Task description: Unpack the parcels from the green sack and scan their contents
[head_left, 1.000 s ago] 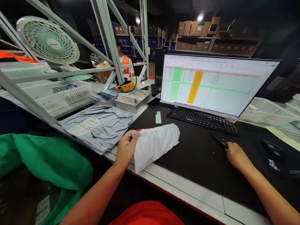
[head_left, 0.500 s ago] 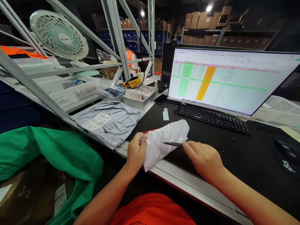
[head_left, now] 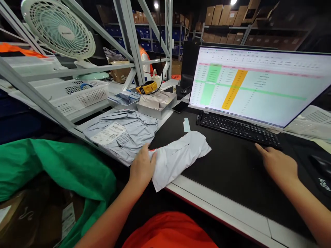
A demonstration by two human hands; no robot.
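A crumpled white plastic mailer with a red edge lies on the black desk mat near the front edge. My left hand is closed on its left end, thumb on top. My right hand rests on the mat well to the right of the mailer. It sits just in front of the right end of the black keyboard, back up, fingers together and pointing away. What lies under those fingers is hidden.
A grey labelled mailer lies left of the white one. Behind stand a metal tray, a phone, a yellow scanner, a white basket, a fan and a monitor. A green bag hangs at left, a mouse at right. A person in an orange vest stands beyond the racks.
My right hand took a thin black tool from the mat, brought it onto the white mailer, then drew back to the right by the keyboard. My left hand kept hold of the mailer.
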